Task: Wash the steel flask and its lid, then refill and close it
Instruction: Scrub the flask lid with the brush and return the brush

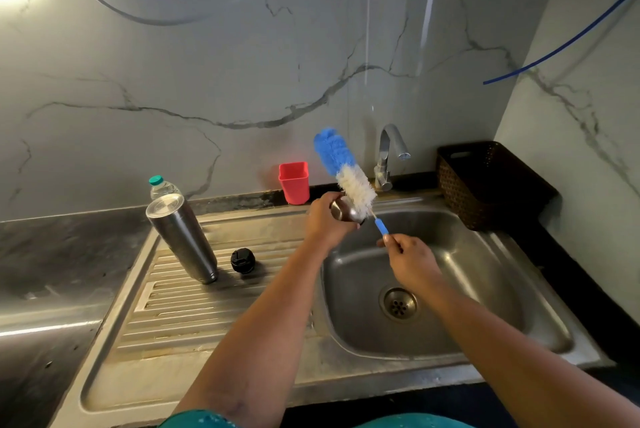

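Now, starting with the biggest thing, the steel sink (491,254) fills the middle of the view: its basin looks drained, with only a wet sheen and the drain at about five o'clock from the hands. On its ribbed draining board, at nine o'clock from the hands, the steel flask (181,237) stands mouth-down and leaning, so it holds nothing; refilling is still to come. At two o'clock the dark woven basket (485,181) sits on the counter, its contents hidden by its wall. At twelve o'clock the red cup (294,181) stands against the wall; I cannot tell whether anything is in it. Behind the flask a small clear water bottle (162,187) with a green cap looks nearly empty, though that is hard to judge. A black inner stopper (243,260) rests beside the flask's foot.

Over the basin, the left hand (325,223) is curled round the steel lid (346,211), and the right hand (412,259) pinches the blue handle of the bottle brush (346,171), whose white bristles lie against the lid's rim.

To do this step well, I judge the lid's hollow should face the bristles, be turned slowly so the whole inner wall is scrubbed, and be kept over the basin for drips.
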Demonstrator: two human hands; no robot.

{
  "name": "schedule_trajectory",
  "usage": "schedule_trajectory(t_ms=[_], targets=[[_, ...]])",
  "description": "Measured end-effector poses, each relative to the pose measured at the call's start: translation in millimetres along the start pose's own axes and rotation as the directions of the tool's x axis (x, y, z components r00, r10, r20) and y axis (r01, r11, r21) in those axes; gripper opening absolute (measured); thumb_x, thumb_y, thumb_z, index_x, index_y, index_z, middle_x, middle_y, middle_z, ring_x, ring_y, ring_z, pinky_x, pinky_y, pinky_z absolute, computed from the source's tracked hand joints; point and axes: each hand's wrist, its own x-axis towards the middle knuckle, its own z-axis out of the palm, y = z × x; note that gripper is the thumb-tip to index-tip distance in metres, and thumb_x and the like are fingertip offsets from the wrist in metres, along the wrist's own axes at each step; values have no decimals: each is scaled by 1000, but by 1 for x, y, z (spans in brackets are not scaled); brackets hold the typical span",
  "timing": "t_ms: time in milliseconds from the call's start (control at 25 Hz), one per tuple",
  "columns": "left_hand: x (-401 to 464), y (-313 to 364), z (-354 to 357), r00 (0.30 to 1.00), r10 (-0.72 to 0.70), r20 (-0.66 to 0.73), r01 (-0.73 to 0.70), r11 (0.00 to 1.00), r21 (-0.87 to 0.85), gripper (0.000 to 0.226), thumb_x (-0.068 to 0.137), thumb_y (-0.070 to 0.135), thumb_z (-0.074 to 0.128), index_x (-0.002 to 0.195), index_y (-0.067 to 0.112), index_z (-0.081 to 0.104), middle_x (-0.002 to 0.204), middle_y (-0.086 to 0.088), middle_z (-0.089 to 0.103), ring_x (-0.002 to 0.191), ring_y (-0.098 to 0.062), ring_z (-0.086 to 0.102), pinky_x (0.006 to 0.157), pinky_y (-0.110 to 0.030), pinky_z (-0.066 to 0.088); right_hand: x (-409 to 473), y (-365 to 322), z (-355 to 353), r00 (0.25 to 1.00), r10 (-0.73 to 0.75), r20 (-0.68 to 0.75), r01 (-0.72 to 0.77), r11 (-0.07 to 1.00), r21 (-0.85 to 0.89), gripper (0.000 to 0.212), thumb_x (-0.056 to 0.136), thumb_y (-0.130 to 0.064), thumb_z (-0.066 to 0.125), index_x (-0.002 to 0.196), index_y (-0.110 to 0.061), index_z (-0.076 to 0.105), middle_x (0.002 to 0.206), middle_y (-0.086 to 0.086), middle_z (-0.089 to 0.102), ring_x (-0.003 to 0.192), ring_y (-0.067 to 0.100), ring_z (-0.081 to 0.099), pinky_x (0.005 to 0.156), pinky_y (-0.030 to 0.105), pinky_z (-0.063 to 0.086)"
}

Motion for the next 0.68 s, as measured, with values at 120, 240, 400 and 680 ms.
schedule_trajectory(t_ms=[120,240,400,680], targets=[[7,-4,-12,990,-96,-108,77,984,-162,60,70,14,87,121,21,57,98,10,59,92,-11,60,76,-25,50,-16,10,3,999,-31,42,33,999,-35,33,101,-38,37,110,-23,66,82,-3,55,68,11,51,62,22,38],[13,-10,-23,978,-154,-138,124,971,-202,50,74,19,85,115,19,57,94,8,61,86,-10,61,71,-23,49,-43,20,15,994,-16,108,18,1000,-22,31,100,-42,38,104,-28,66,74,-5,52,66,14,53,66,29,44],[5,-12,-13,986,-119,-117,86,964,-252,60,65,24,91,115,19,59,106,2,64,91,-12,63,75,-26,53,-17,-1,2,996,40,80,-54,981,187,30,101,-37,41,99,-25,69,66,-3,50,54,11,45,51,23,36],[4,-2,-27,968,-236,86,224,656,-721,54,80,4,75,123,13,44,117,-14,60,98,-24,65,78,-33,58,-38,5,-8,993,52,106,-82,950,300,28,100,-35,44,93,-25,69,54,-3,46,47,7,40,45,22,33]])
